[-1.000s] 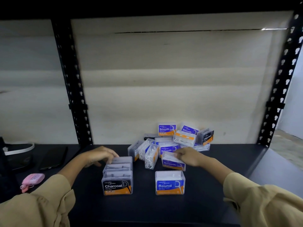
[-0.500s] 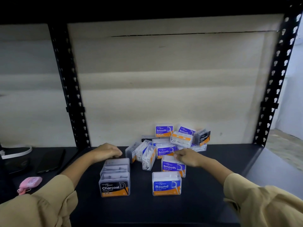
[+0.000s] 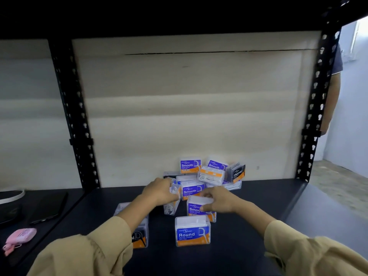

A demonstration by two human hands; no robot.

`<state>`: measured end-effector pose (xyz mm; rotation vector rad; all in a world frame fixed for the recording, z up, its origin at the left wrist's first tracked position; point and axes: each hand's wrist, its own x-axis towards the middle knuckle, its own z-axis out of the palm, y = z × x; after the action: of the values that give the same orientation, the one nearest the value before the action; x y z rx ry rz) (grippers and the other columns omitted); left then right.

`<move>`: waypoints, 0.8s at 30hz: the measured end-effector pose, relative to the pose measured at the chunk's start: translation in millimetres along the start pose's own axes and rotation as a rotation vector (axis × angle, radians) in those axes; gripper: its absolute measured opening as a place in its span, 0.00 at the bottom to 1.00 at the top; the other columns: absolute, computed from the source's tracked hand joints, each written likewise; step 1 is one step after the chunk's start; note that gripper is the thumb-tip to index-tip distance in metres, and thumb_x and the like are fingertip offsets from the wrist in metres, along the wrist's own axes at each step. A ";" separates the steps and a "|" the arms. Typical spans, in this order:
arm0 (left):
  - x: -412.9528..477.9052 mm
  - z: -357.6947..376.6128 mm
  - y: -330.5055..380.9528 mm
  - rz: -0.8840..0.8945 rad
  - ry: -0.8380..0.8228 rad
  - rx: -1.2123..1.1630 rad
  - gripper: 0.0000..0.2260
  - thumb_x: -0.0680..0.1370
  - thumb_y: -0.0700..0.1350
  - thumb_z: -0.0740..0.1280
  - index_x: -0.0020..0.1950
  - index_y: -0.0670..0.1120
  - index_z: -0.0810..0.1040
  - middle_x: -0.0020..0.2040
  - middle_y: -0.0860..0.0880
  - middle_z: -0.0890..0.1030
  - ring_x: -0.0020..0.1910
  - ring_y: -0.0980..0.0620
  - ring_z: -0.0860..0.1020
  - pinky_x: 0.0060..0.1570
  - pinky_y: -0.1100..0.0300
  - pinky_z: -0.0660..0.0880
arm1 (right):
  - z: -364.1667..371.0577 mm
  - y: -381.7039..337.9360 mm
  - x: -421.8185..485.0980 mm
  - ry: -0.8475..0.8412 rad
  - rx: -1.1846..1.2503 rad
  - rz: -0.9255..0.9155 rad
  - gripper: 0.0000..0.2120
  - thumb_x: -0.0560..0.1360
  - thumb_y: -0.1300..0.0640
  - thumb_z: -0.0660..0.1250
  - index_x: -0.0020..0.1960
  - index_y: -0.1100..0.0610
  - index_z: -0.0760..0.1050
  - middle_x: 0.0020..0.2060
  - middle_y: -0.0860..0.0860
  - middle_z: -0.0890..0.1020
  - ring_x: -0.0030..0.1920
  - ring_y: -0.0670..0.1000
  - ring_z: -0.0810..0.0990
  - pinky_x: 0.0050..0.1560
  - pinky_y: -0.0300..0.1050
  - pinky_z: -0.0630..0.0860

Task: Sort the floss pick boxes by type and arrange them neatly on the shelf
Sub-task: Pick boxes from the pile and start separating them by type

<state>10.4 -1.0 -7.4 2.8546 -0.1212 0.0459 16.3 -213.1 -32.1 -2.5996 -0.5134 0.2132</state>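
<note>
Dark shelf board [image 3: 258,216] was seen before a pale backing panel [image 3: 189,106], framed by black perforated uprights [image 3: 79,136]. The right hand [image 3: 219,202] was clamped on a Smooth box [image 3: 196,210], with the thumb laid on its label and the fingers curled over its lid. Just nearer than that grip, a Round box [image 3: 192,232] was stood upright, close beside the held box. To the left of the grip, the left hand [image 3: 159,192] was curled over a clear box [image 3: 172,205] of white picks; it appeared to be gripped, though the fingers were softened by blur. Beyond both hands, a loose pile of boxes [image 3: 211,172] was heaped against the panel. Under the left forearm, a Charcoal stack [image 3: 140,238] was partly hidden. Far left of both grips, a pink case [image 3: 21,236] and a dark phone [image 3: 49,208] were laid.
</note>
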 end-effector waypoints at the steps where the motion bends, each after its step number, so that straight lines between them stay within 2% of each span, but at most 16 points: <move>1: 0.0 2.1 2.6 -0.005 -0.004 0.012 0.20 0.73 0.54 0.69 0.60 0.47 0.72 0.59 0.45 0.78 0.55 0.47 0.78 0.44 0.60 0.71 | -0.2 0.6 -0.3 0.001 0.002 0.002 0.23 0.72 0.52 0.70 0.65 0.53 0.71 0.62 0.53 0.77 0.60 0.51 0.77 0.62 0.49 0.75; 5: -1.0 3.2 3.9 -0.036 0.011 0.067 0.20 0.72 0.49 0.69 0.61 0.46 0.71 0.60 0.44 0.77 0.55 0.46 0.78 0.49 0.56 0.74 | -2.5 3.4 -1.8 0.003 0.001 -0.002 0.22 0.73 0.54 0.70 0.65 0.53 0.71 0.62 0.53 0.77 0.60 0.51 0.77 0.62 0.49 0.75; 10: -5.5 1.9 -1.4 -0.048 -0.005 0.126 0.24 0.69 0.50 0.72 0.63 0.47 0.71 0.59 0.45 0.77 0.55 0.46 0.78 0.47 0.56 0.75 | -6.8 7.1 -5.6 0.011 0.008 -0.015 0.21 0.73 0.55 0.69 0.64 0.54 0.72 0.62 0.53 0.77 0.60 0.51 0.77 0.61 0.47 0.76; 16: -12.9 9.1 3.3 0.100 -0.029 0.290 0.23 0.68 0.50 0.73 0.61 0.50 0.73 0.59 0.48 0.76 0.57 0.48 0.75 0.49 0.55 0.72 | -9.5 12.3 -6.9 0.013 -0.012 -0.021 0.22 0.73 0.55 0.70 0.65 0.54 0.71 0.62 0.54 0.77 0.60 0.51 0.77 0.60 0.46 0.76; 20: -12.5 17.3 3.2 0.186 -0.072 0.250 0.18 0.71 0.49 0.71 0.59 0.51 0.71 0.59 0.50 0.76 0.55 0.51 0.74 0.46 0.58 0.70 | -10.4 16.8 -7.7 0.015 -0.025 -0.031 0.22 0.72 0.54 0.70 0.65 0.55 0.71 0.62 0.54 0.77 0.59 0.50 0.77 0.58 0.44 0.76; 24: -7.6 17.3 2.7 0.212 -0.167 0.171 0.18 0.73 0.50 0.69 0.61 0.50 0.71 0.59 0.51 0.75 0.53 0.53 0.74 0.48 0.59 0.72 | -11.7 19.8 -9.0 0.012 -0.017 -0.015 0.24 0.72 0.54 0.70 0.66 0.54 0.70 0.63 0.53 0.76 0.60 0.50 0.77 0.59 0.44 0.76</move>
<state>3.0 -7.8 -23.5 3.0002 -0.4762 -0.1455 17.2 -237.8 -31.0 -2.6117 -0.5322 0.1895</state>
